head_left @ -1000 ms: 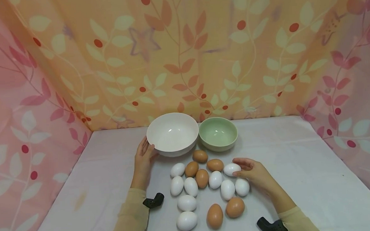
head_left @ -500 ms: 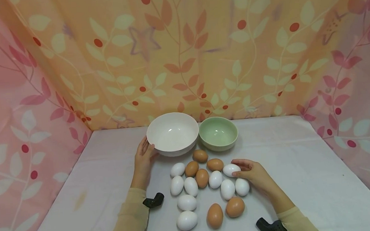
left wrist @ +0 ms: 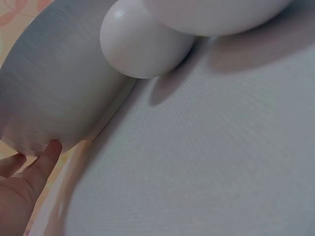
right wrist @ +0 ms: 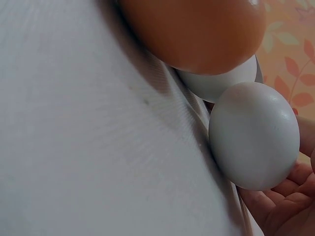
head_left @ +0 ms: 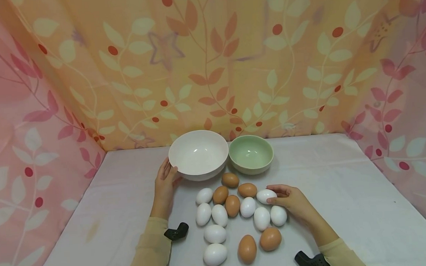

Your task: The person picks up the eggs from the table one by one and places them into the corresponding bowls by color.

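My left hand (head_left: 165, 188) holds the large white bowl (head_left: 198, 155) at its left side, thumb on the front wall and fingers round the outside. In the left wrist view, fingertips (left wrist: 53, 149) touch the bowl's outer wall (left wrist: 64, 73). Between the thumb and fingers of my right hand (head_left: 292, 201) is a white egg (head_left: 265, 196), at the right end of the back rows. The right wrist view shows that hand (right wrist: 290, 206) partly hidden behind a nearer white egg (right wrist: 254, 136). Several white eggs (head_left: 215, 233) and brown eggs (head_left: 232, 205) lie between the hands.
A light green bowl (head_left: 251, 155) stands against the white bowl's right side, nothing in it. Two brown eggs, one of them the front brown egg (head_left: 247, 249), lie nearest the person. A patterned curtain (head_left: 210, 69) rises behind the white tablecloth (head_left: 362, 190).
My right hand and the white egg in its fingers have shifted very slightly left and toward the person. The left hand and both bowls have stayed in place.
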A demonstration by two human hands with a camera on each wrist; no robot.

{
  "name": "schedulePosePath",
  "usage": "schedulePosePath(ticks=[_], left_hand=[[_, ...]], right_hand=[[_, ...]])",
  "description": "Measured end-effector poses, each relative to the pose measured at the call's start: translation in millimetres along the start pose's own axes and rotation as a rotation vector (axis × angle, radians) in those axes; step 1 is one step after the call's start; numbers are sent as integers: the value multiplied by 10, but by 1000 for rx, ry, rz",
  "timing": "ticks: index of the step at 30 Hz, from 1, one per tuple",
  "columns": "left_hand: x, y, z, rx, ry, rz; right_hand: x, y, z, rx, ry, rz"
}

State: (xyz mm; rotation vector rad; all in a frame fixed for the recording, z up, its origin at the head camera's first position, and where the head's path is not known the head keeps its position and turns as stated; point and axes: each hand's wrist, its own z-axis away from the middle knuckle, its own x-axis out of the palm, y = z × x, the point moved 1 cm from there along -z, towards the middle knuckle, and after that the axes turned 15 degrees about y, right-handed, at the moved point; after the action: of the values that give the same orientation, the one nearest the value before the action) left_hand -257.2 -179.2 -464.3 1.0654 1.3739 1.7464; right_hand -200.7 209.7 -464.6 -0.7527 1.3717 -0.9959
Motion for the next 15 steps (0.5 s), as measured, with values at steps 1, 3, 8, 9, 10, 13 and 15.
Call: schedulePosePath(ticks=[1,3,8,9,10,13,15], left_hand=[[-1,0,-1,0,-2,0],[-2,2,0,2,-4,0],[-2,0,-3,6,-7,-1],[-2,-1,-4,5,-6,-2],[-3,-3,-5,4,-5,-3],[-2,-5,-3,2,-5,-1],[1,-5,-1,1,-2,0]], right_hand=[[2,0,-2,5,5,1],[2,5,-8,5,7,4],[-1,8,-15,0,7,10],[0,7,-11,0,9,8],[-1,5,-7,-7,6,9],[-2,-2,2,-14,4,4],[-4,-4,0,-14,6,8]])
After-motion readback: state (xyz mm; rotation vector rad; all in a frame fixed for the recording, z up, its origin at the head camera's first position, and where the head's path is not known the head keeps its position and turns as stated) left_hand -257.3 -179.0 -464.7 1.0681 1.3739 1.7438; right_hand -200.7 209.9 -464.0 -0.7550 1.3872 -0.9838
